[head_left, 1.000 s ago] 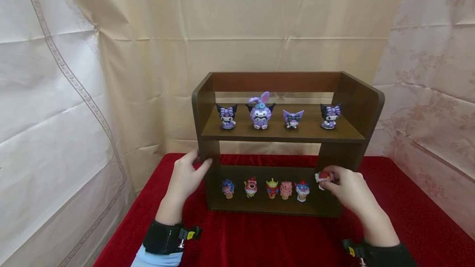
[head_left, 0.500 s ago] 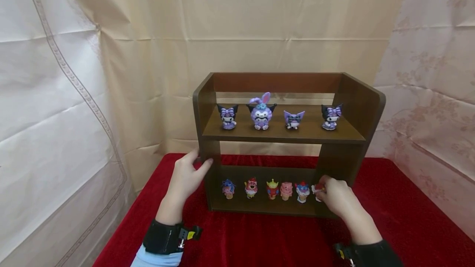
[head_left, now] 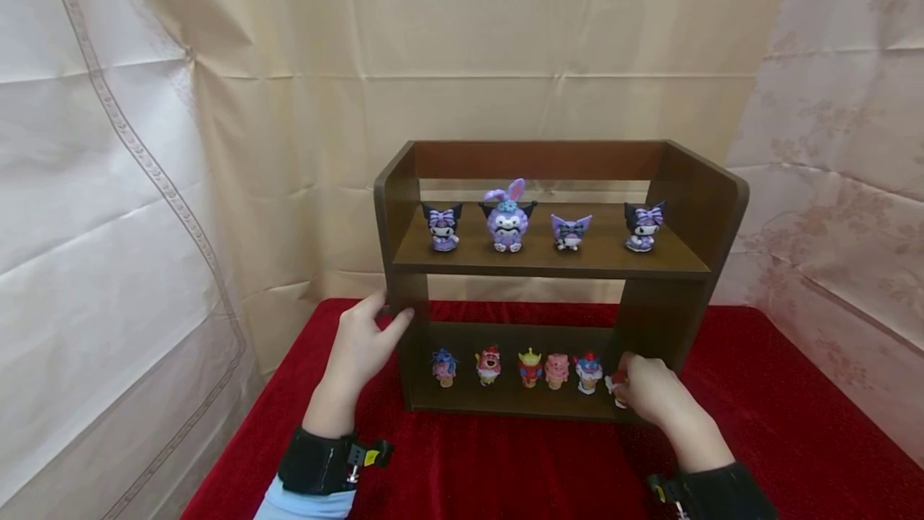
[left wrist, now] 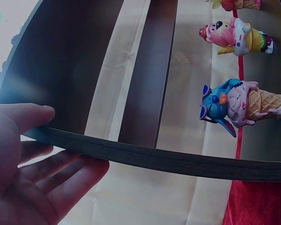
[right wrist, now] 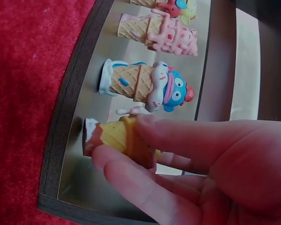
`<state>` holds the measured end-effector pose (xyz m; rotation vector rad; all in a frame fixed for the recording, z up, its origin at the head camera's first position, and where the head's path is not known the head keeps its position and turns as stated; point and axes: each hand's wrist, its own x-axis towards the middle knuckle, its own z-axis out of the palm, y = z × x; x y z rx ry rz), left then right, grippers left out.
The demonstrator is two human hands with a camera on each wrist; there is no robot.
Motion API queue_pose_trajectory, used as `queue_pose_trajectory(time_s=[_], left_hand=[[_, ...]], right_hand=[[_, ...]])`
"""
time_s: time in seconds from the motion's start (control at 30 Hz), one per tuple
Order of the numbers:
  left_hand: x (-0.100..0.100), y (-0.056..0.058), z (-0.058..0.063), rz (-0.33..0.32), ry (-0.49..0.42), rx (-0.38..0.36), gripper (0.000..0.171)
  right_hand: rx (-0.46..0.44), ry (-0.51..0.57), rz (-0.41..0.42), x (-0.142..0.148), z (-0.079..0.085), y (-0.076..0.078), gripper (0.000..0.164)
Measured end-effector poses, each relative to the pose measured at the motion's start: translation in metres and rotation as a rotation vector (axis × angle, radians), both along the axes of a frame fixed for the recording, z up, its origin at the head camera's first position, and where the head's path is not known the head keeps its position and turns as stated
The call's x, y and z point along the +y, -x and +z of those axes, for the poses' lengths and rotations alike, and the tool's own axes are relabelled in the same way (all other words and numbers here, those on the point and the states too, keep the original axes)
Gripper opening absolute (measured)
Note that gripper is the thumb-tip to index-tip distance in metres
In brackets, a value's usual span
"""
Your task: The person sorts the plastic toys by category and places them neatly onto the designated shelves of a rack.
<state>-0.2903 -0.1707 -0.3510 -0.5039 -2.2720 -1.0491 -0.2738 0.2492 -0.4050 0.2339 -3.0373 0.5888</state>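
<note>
My right hand [head_left: 660,393] is at the right end of the lower level of a brown wooden shelf [head_left: 541,270]. Between its thumb and fingers it pinches an ice-cream cone figurine [right wrist: 113,135] with a yellow and brown cone, standing close over the board; the hand hides much of its top. Beside it is a blue-faced cone figurine [right wrist: 140,84]. At the shelf's left side panel [left wrist: 178,161], my left hand [head_left: 359,347] grips the edge, thumb on the inner side and fingers on the outer.
Further left along the lower level stand a pink figurine [head_left: 557,371], a green-headed one [head_left: 530,369], a red-pink one [head_left: 488,366] and a blue one [head_left: 443,368]. Purple and black figurines, such as the rabbit-eared one [head_left: 508,223], occupy the upper level. Red cloth [head_left: 505,464] covers the table.
My right hand has brought the cone figurine down and slightly left, from above the lower board to close by it, next to the blue-faced one. My left hand has stayed put.
</note>
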Motion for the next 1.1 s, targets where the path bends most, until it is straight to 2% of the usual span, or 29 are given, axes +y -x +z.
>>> queue_pose_trajectory(time_s=[0.3, 0.57, 0.73, 0.93, 1.1], left_hand=[[0.0, 0.0, 0.0, 0.013, 0.006, -0.012, 0.033], [-0.001, 0.0, -0.001, 0.015, 0.005, -0.017, 0.032], [-0.001, 0.0, 0.0, 0.01, -0.002, -0.019, 0.032], [-0.001, -0.001, -0.001, 0.018, -0.001, -0.028, 0.034], [-0.001, -0.001, -0.001, 0.017, 0.0, -0.023, 0.034]], right_hand=[[-0.141, 0.095, -0.065, -0.003, 0.001, -0.005, 0.032], [-0.105, -0.047, -0.034, -0.003, 0.007, -0.009, 0.028], [-0.116, -0.026, -0.046, -0.003, 0.008, -0.013, 0.026], [-0.037, -0.05, -0.049, -0.003, 0.001, -0.007, 0.023], [-0.016, -0.079, -0.051, -0.003, -0.003, -0.002, 0.032]])
